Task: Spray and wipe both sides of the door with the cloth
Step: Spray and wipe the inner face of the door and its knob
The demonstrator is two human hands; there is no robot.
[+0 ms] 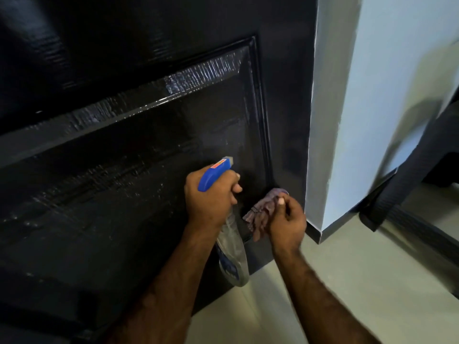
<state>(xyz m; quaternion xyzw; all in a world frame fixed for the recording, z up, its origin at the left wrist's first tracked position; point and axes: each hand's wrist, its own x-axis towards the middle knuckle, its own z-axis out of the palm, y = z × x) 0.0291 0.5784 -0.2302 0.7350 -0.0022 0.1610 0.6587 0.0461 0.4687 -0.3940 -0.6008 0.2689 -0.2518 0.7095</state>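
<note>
So your left hand (211, 197) was wrapped tight around the clear plastic spray bottle with the blue trigger head (217, 173), nozzle aimed at the glossy black panelled door (149, 135), bottle body hanging down below your fist. Your right hand (285, 219) was closed on the crumpled purple-grey cloth (263, 209), bunched up against the lower right corner of the recessed panel. Wet streaks showed on the panel. The pale wall (347, 120) sat just right of the door, above a light tiled floor (347, 281).
</note>
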